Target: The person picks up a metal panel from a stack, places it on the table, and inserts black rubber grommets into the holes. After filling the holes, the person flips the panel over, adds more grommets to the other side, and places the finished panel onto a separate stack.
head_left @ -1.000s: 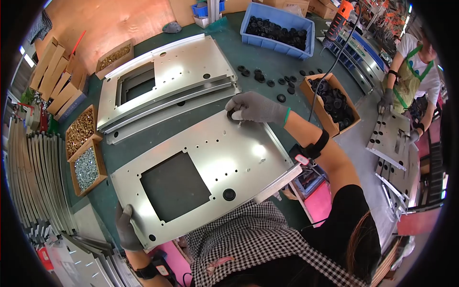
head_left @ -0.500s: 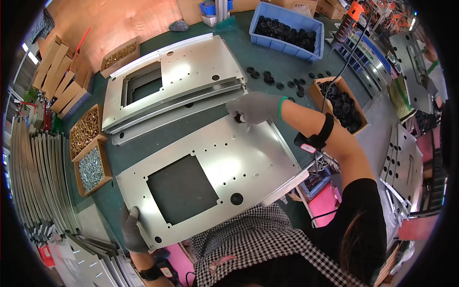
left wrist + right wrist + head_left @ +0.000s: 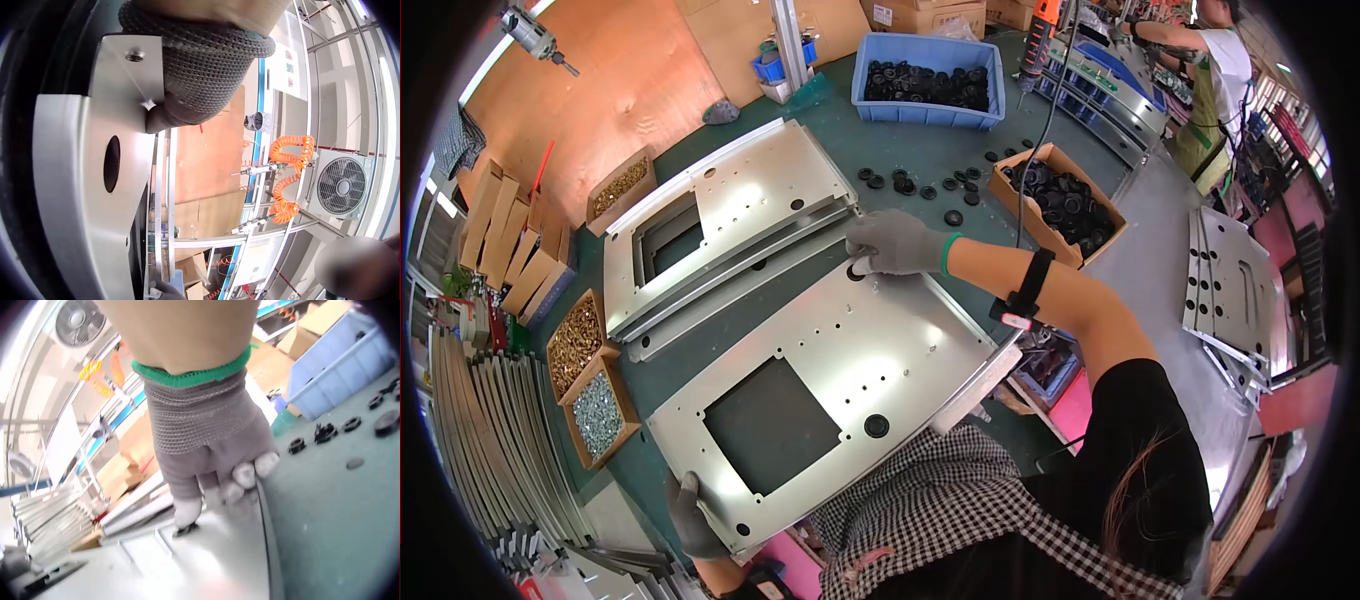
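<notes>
A silvery sheet-metal panel [image 3: 900,335] with a rectangular cutout lies tilted in front of me. My left hand [image 3: 695,520], gloved in grey, grips its near left corner; in the left wrist view the thumb [image 3: 178,115] lies on the metal beside a bent flange. At the far right corner, my gloved right hand [image 3: 897,243] has its fingers curled by the panel edge. One fingertip presses on a black rubber grommet [image 3: 185,530], which sits at a hole there. Another black grommet [image 3: 877,426] is in the panel's near edge area.
Stacked similar panels [image 3: 775,170] lie behind. Loose grommets [image 3: 953,217] are scattered between a blue bin [image 3: 930,112] and a cardboard box [image 3: 1050,240] of black grommets. Boxes of brass [image 3: 575,345] and silver fasteners [image 3: 598,415] stand left. An orange power driver [image 3: 1037,45] hangs at the back; another person [image 3: 1225,75] works beyond.
The head view has swung, shifting the scene. My right hand stays at the far corner, and the grommet under it now shows flat against the panel. The left hand keeps its grip.
</notes>
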`<state>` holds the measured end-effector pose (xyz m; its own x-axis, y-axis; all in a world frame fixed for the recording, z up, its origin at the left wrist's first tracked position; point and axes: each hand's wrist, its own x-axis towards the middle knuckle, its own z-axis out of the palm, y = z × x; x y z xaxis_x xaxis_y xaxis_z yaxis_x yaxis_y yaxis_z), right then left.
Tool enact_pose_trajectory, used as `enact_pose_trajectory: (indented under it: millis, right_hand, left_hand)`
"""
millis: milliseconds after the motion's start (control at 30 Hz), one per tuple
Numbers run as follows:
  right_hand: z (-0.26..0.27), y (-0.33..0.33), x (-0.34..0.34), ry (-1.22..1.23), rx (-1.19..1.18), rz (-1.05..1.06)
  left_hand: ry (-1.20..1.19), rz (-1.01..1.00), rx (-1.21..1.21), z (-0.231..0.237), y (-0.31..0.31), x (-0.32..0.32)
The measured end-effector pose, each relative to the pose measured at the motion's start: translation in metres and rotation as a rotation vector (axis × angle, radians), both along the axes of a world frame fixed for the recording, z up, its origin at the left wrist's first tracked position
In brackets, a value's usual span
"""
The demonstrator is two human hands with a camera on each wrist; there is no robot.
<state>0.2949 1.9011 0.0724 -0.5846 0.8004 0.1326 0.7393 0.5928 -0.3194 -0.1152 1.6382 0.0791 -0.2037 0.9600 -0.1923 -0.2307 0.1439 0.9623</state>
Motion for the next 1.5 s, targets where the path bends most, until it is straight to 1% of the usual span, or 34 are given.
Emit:
enact_pose_trajectory:
  millis: [33, 133, 200, 267, 333, 400, 467, 500, 600, 633, 733, 833, 933, 967, 1000, 1033, 1067, 1100, 1133, 1167, 1200, 1233, 1267, 1300, 1333, 1367, 1400, 1467, 1500]
  right_hand:
    - [0.000, -0.012, 0.004, 0.132, 0.120, 0.000]
    - [0.025, -0.023, 0.041, 0.251, 0.059, -0.363]
    - [0.040, -0.030, 0.066, -0.038, -0.059, -0.677]
    - [0.000, -0.019, 0.106, -0.095, -0.134, -0.675]
    - [-0.001, -0.019, 0.114, 0.038, -0.127, -0.624]
    - [0.002, -0.015, 0.112, -0.011, -0.113, -0.587]
    - [0.016, -0.011, 0.110, 0.092, -0.227, -0.616]
    - [0.018, -0.010, 0.105, 0.154, -0.214, -0.558]
    - [0.048, -0.016, 0.103, 0.051, -0.758, -0.555]
    - [0.050, -0.009, 0.109, 0.051, -0.743, -0.544]
    - [0.054, 0.011, 0.102, 0.127, -0.331, -0.674]
    - [0.016, 0.038, 0.103, -0.048, 0.016, -0.546]
    - [0.010, 0.049, 0.089, -0.147, -0.123, -0.675]
    - [0.009, 0.048, 0.087, -0.160, -0.053, -0.667]
    - [0.004, 0.053, 0.090, -0.012, -0.100, -0.740]
    - [-0.008, 0.061, 0.099, 0.206, -0.111, -0.692]
    - [-0.001, 0.056, 0.089, 0.346, -0.071, -0.585]
    - [0.041, 0.015, 0.044, 0.601, -0.258, -0.527]
    - [0.049, -0.003, 0.023, 0.709, -0.332, -0.358]
    - [0.069, -0.031, -0.008, 0.642, -0.343, -0.197]
    - [0.077, -0.060, -0.040, 0.602, -0.359, -0.104]
    - [0.074, -0.085, -0.068, 0.603, -0.317, 0.099]
    - [0.082, -0.114, -0.097, 0.443, -0.404, 0.140]
    - [0.067, -0.134, -0.120, 0.434, -0.514, 0.250]
    - [0.060, -0.156, -0.143, 0.350, -0.494, 0.365]
    - [0.047, -0.168, -0.163, 0.338, -0.518, 0.473]
    - [0.047, -0.180, -0.181, 0.294, -0.526, 0.535]
    - [0.025, -0.196, -0.208, 0.349, -0.413, 0.598]
    - [0.022, -0.200, -0.215, 0.342, -0.420, 0.597]
  left_hand:
    - [-0.013, -0.011, 0.001, 0.002, 0.005, 0.001]
    - [-0.059, -0.004, -0.039, 0.007, 0.000, 0.005]
    - [-0.062, 0.000, -0.034, 0.004, -0.001, 0.003]
    - [-0.048, 0.011, -0.013, 0.003, 0.002, 0.002]
    - [-0.070, 0.017, -0.012, 0.008, 0.003, 0.007]
    - [-0.103, -0.008, -0.044, 0.008, 0.003, 0.006]
    - [-0.120, 0.028, -0.082, 0.000, 0.004, 0.006]
    - [-0.135, 0.035, -0.088, 0.001, 0.004, 0.011]
    - [-0.167, 0.007, -0.036, 0.007, 0.005, 0.023]
    - [-0.184, -0.001, -0.050, 0.004, 0.006, 0.020]
    - [-0.188, -0.021, -0.038, 0.002, 0.008, 0.019]
    - [-0.185, -0.037, -0.025, 0.004, 0.009, 0.022]
    - [-0.151, -0.007, -0.057, 0.005, 0.005, 0.020]
    - [-0.139, 0.037, -0.068, 0.008, 0.005, 0.023]
    - [-0.128, 0.022, -0.106, 0.009, 0.004, 0.020]
    - [-0.171, 0.016, -0.102, 0.013, 0.003, 0.020]
    - [-0.215, 0.012, -0.092, 0.016, 0.002, 0.022]
    - [-0.304, 0.038, -0.066, 0.009, 0.002, 0.023]
    - [-0.390, 0.060, -0.044, 0.002, 0.001, 0.024]
    - [-0.442, 0.062, -0.052, 0.007, 0.001, 0.029]
    - [-0.495, 0.062, -0.056, 0.012, 0.003, 0.032]
    - [-0.481, 0.041, -0.061, 0.005, 0.004, 0.030]
    - [-0.467, 0.018, -0.060, -0.002, 0.006, 0.028]
    - [-0.476, -0.007, -0.039, 0.002, 0.008, 0.030]
    - [-0.455, 0.005, -0.046, 0.002, 0.008, 0.030]
    - [-0.475, -0.013, -0.046, -0.002, 0.008, 0.028]
    - [-0.494, -0.032, -0.042, -0.006, 0.008, 0.025]
    - [-0.462, -0.048, -0.020, -0.015, 0.010, 0.020]
    - [-0.468, -0.045, -0.014, -0.012, 0.009, 0.020]
